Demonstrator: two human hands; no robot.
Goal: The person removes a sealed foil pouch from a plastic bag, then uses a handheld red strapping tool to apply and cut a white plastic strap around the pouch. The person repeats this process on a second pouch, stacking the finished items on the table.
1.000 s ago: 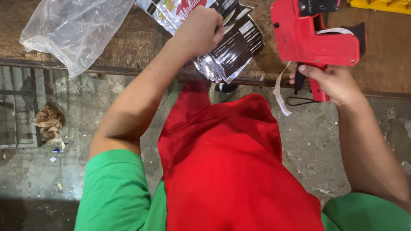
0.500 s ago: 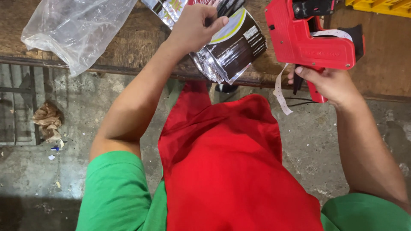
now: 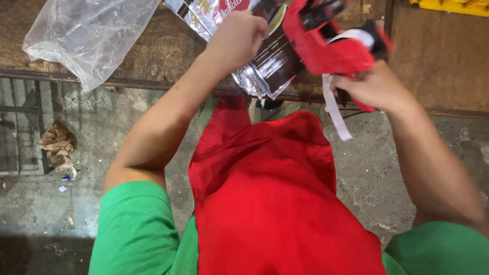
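1. The left hand (image 3: pixel 237 38) is clenched on a stack of shiny foil packets (image 3: pixel 265 71), pinning them at the near edge of the wooden surface (image 3: pixel 153 56), seemingly to steady them.
2. The right hand (image 3: pixel 374 86) grips the handle of a red label gun (image 3: pixel 326 43), its nose tilted against the packets' dark face; the picture is blurred here.
3. A white paper strip (image 3: pixel 336 109) dangles from the gun.
4. A clear plastic bag (image 3: pixel 86 33) lies at the surface's left end, well apart.
5. A red apron (image 3: pixel 275 203) hangs below, and crumpled paper (image 3: pixel 57 147) lies on the floor.
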